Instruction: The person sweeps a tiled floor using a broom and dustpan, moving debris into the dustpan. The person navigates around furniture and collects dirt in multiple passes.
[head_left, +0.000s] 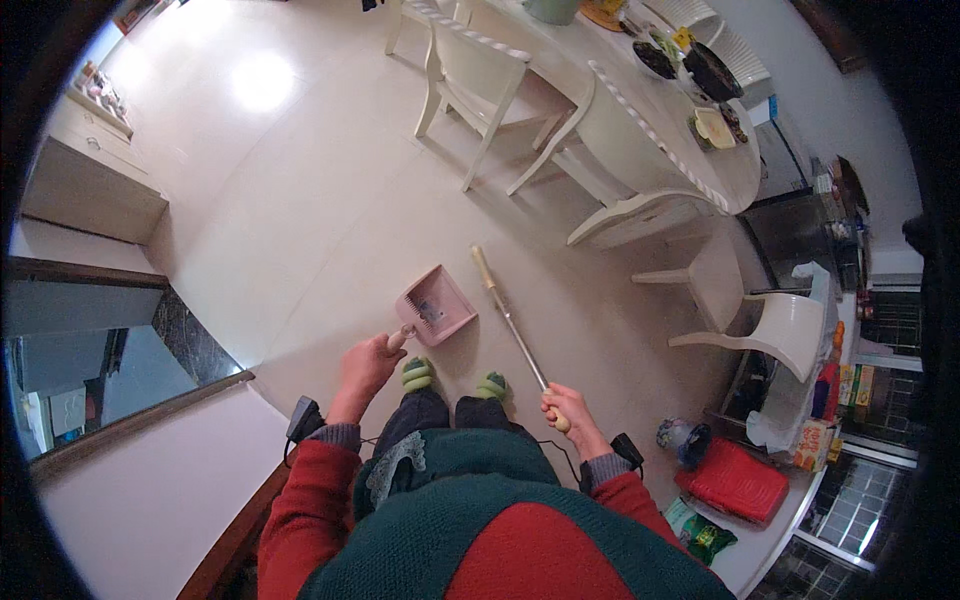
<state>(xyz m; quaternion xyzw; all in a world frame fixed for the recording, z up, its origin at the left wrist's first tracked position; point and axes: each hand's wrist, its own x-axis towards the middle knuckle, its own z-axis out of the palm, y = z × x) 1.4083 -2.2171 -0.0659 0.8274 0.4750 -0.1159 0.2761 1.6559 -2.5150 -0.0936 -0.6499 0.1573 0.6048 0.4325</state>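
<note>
My left hand (367, 375) grips the handle of a pink plastic dustpan (455, 298). The pan has a row of comb teeth near its handle, and some small grey debris lies inside. My right hand (568, 409) is closed around the upper end of a long metal-shafted broom (517, 334). Its pale, narrow far end points ahead, just right of the dustpan and apart from it; whether it touches the floor I cannot tell. Below the pan show my feet in green slippers (418, 373).
White chairs (487, 86) line an oval dining table (739, 176) bearing dishes, ahead right. A white plastic chair (787, 326) stands at right. Nearer are a red container (735, 480) and a green packet (701, 532). Left are a white cabinet (90, 187) and a glossy dark-framed panel (97, 375).
</note>
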